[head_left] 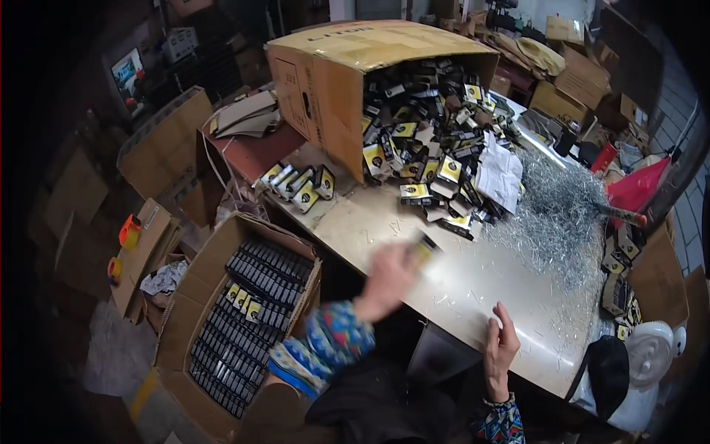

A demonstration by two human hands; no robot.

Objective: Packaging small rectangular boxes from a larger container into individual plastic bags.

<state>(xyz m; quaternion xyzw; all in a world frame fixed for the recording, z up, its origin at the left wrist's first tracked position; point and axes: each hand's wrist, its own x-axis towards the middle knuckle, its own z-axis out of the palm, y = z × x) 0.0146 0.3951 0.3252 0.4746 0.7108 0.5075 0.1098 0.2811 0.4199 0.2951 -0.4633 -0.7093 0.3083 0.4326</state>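
Over the near edge of the table, my left hand is closed on a small black and yellow box; both are smeared by motion. To its right, my right hand is raised at the table's front edge, fingers stretched and nothing in them. Many similar small boxes spill from a large carton lying on its side. Several stand in a short row at the table's left. Below, an open carton holds tight rows of dark boxes, with a few yellow-faced ones among them.
A heap of fine shiny metal pins covers the table's right part beside a crumpled white paper. A white fan stands at lower right near a pink bag. Orange tape rolls rest by cardboard at left.
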